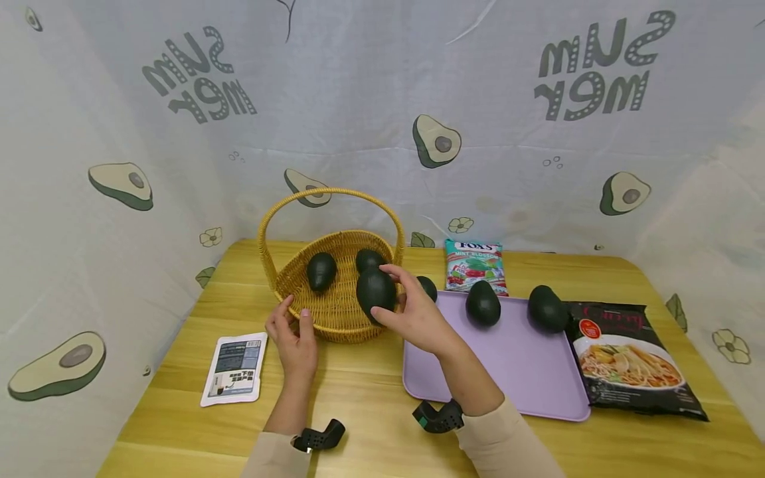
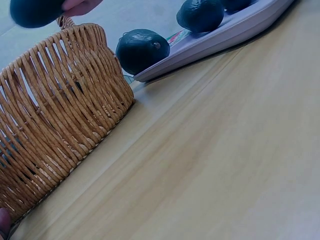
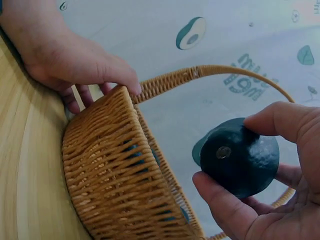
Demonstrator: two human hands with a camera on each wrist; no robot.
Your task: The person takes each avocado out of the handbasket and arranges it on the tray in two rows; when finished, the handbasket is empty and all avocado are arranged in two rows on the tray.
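Observation:
My right hand [image 1: 415,312] holds a dark green avocado [image 1: 376,294] between thumb and fingers, above the right side of a yellow wicker basket [image 1: 340,334]. In the right wrist view the held avocado [image 3: 240,157] shows its stem end and hangs clear of the rim. The left hand [image 1: 295,345] grips the basket's front-left rim; the right wrist view shows this left hand [image 3: 85,62] with a digit over the rim and other fingers against the outer wall. Inside the basket lie two avocados, one at left [image 1: 321,271] and one at the back right [image 1: 369,259].
A lilac tray [image 1: 502,372] at right bears three avocados along its far side, including a middle one [image 1: 483,304]. Behind it lies a candy bag [image 1: 475,267]; a black noodle packet [image 1: 633,358] lies to its right. A white pouch [image 1: 234,370] lies left of the left hand.

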